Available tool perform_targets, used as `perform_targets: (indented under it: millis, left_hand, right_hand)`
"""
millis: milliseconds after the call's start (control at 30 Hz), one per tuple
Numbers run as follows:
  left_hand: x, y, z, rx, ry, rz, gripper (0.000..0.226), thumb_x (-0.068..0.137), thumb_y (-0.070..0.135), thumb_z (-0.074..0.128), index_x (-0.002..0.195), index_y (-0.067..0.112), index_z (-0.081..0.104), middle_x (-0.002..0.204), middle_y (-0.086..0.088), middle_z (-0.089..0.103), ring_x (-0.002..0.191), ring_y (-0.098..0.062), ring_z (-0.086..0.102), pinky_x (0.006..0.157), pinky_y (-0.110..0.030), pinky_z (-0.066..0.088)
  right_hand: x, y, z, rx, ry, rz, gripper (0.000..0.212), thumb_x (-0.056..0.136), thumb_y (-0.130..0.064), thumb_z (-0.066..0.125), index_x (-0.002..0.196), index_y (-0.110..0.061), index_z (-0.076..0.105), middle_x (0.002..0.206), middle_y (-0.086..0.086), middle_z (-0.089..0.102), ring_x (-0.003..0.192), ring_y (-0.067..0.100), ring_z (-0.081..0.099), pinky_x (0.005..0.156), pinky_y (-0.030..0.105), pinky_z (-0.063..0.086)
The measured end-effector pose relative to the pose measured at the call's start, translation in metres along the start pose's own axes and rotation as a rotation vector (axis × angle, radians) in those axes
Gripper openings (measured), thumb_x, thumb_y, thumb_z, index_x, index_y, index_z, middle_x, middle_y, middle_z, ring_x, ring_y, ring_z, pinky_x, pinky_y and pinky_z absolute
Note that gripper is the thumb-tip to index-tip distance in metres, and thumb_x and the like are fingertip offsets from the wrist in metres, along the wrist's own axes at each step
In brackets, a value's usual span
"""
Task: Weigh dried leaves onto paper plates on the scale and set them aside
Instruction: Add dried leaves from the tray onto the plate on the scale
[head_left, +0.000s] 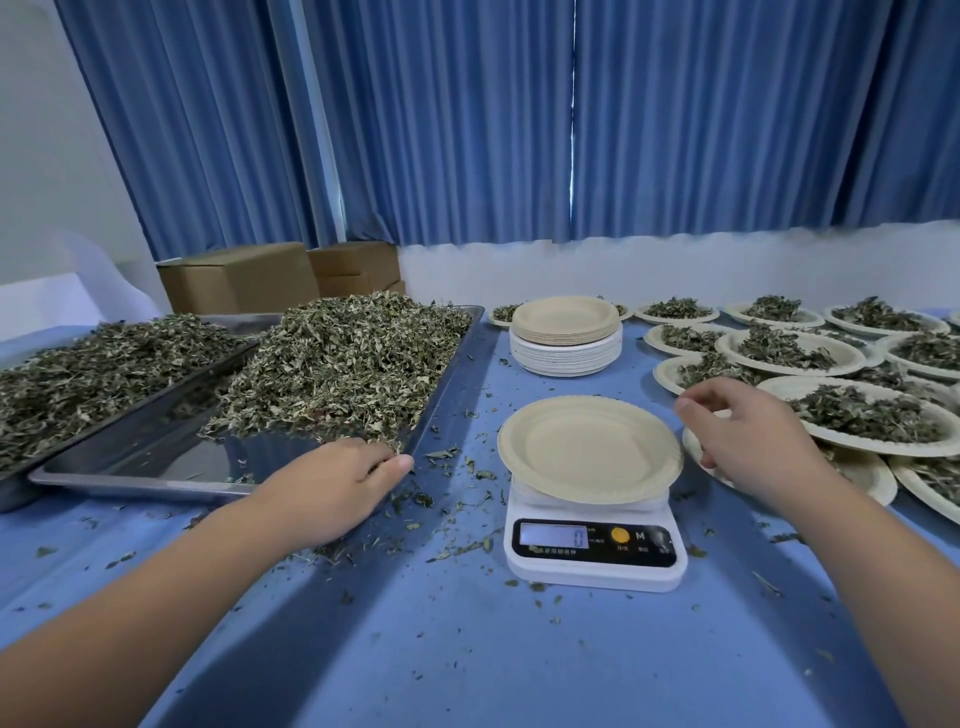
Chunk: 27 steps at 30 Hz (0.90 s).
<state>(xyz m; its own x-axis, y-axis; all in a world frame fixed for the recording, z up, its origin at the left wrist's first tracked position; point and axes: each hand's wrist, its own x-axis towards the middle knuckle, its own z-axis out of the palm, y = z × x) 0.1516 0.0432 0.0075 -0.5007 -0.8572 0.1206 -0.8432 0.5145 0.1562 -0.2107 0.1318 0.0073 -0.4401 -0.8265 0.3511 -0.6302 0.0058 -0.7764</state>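
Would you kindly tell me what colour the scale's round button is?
Orange-yellow button on the scale; head view.

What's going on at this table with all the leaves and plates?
A person is portioning dried leaves. An empty paper plate sits on the digital scale, which reads 0. The left hand reaches into the pile on the steel tray; the right hand hangs open by the already filled plates.

Workroom for portioning herbs: leaf trays (156, 457), scale (592, 551), cartons (239, 278).
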Motion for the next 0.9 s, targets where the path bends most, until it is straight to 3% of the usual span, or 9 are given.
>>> perform_targets:
  millis: [133,233,333,600,900]
  left_hand:
    - [0.003,-0.002,-0.003,-0.054,0.021,-0.041,0.037,0.095,0.058,0.037,0.092,0.030,0.060,0.069,0.003,0.063,0.057,-0.008,0.057,0.057,-0.027,0.046]
    - [0.008,-0.004,-0.005,-0.132,0.044,-0.074,0.036,0.094,0.055,0.046,0.090,0.025,0.064,0.042,0.007,0.050,0.035,-0.003,0.041,0.038,-0.017,0.029]
    - [0.012,-0.006,-0.009,-0.203,0.057,-0.099,0.029,0.094,0.049,0.052,0.089,0.026,0.067,0.033,0.010,0.042,0.030,-0.005,0.035,0.035,-0.017,0.027]
    - [0.030,-0.014,-0.019,-0.214,0.115,-0.108,0.021,0.095,0.042,0.053,0.096,0.027,0.067,0.030,0.004,0.039,0.027,-0.005,0.024,0.031,-0.018,0.018]
    - [0.047,0.006,-0.048,-0.336,0.402,-0.082,0.019,0.097,0.039,0.051,0.086,0.029,0.063,0.034,0.009,0.049,0.025,-0.003,0.033,0.028,-0.013,0.023]
  right_hand:
    - [-0.001,0.001,0.000,-0.007,0.003,-0.002,0.011,0.095,-0.027,0.056,0.087,-0.022,0.063,0.088,-0.013,0.061,0.053,0.019,0.059,0.052,0.026,0.038]
    - [0.000,0.001,0.000,-0.009,-0.001,0.000,0.011,0.095,-0.027,0.056,0.087,-0.022,0.062,0.088,-0.012,0.061,0.053,0.020,0.060,0.053,0.027,0.039]
    - [0.001,0.002,0.001,0.018,0.004,0.006,0.011,0.094,-0.026,0.056,0.086,-0.022,0.063,0.087,-0.011,0.061,0.056,0.024,0.061,0.055,0.028,0.043]
    - [0.001,0.003,0.002,-0.001,0.012,0.001,0.011,0.094,-0.027,0.056,0.086,-0.023,0.063,0.085,-0.012,0.061,0.056,0.024,0.061,0.057,0.032,0.048]
    - [0.002,0.004,0.002,0.010,0.012,-0.004,0.011,0.094,-0.026,0.056,0.086,-0.023,0.063,0.087,-0.012,0.061,0.057,0.022,0.060,0.055,0.028,0.043]
